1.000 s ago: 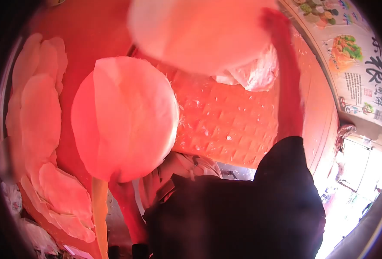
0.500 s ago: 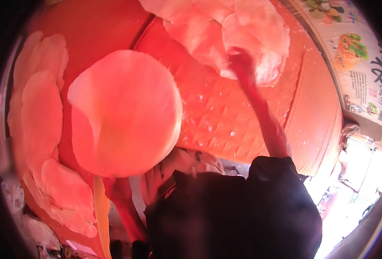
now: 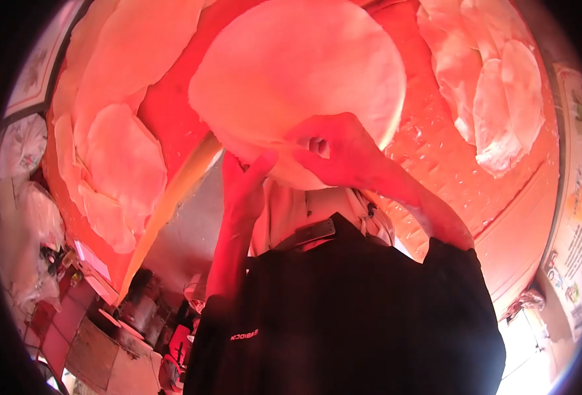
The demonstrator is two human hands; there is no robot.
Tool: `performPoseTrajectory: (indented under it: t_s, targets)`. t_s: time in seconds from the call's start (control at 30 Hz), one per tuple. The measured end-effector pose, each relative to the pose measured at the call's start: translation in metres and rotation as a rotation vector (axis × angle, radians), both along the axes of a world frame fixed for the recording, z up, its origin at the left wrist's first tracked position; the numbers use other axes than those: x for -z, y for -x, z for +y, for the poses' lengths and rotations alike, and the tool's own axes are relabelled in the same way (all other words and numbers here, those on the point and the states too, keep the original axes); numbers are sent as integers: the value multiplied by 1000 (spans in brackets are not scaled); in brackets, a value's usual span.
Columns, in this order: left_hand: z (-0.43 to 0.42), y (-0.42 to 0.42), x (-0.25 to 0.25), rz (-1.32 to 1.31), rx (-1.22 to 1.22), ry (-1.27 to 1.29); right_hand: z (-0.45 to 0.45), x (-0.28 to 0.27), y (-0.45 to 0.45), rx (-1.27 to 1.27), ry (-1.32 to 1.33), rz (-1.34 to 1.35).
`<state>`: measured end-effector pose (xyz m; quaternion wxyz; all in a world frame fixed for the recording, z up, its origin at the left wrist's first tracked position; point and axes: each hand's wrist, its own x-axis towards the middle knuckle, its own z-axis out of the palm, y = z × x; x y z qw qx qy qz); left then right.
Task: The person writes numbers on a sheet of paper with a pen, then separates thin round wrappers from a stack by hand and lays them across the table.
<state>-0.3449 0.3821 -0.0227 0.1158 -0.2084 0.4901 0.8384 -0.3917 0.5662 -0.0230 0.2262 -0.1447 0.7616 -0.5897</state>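
Note:
A large round thin flatbread [image 3: 297,66] lies in front of my body over the near edge of the red table, or perhaps a stack of them; I cannot tell. At its near left edge, my left hand [image 3: 243,184] grips the rim, thumb on top. My right hand [image 3: 343,151] is bent over the near part, thumb and fingers curled together in a pinch on the sheet, with a small gap showing between them. Overlapping flatbreads [image 3: 123,158] are spread along the left side. Another folded pile of flatbreads [image 3: 488,85] rests at the right.
The red padded tabletop [image 3: 455,191] has white crumbs scattered on it. A yellowish table edge [image 3: 172,204] runs down at the left. Plastic bags [image 3: 37,210] hang or lie beyond the left side. A printed poster board [image 3: 577,217] stands along the right.
My right hand has left the right-hand pile and come to the near edge of the round flatbread, beside my left hand. The camera view has shifted, so the table appears moved.

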Motion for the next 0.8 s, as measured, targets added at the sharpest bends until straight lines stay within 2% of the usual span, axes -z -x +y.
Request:
performPoseTrajectory:
  t_s: [0.03, 0.13, 0.23, 0.33, 0.43, 0.53, 0.63, 0.8]
  targets:
    - [-3, 0, 1, -36, 6, -11, -9, 4, -4, 103, -15, 224]
    - [-8, -4, 5, -84, 5, -17, -18, 7, 3, 273, -186, 464]
    - [-4, -6, 5, -70, -33, -74, -34, 17, -12, 40, -290, 627]
    - [-11, -11, 11, -96, -39, -70, -17, 28, -1, 101, -144, 520]
    - [-11, -14, 18, -149, -89, -33, 1, 18, 16, 184, -320, 277]
    - [-19, -23, 28, -147, -94, 30, -26, 32, -10, -101, -451, 598]
    - [-26, -30, 41, -92, -62, -19, -11, 19, 9, -139, -462, 382]
    - [-34, -41, 64, -127, -84, -66, 128, -23, 75, 458, 21, 72]
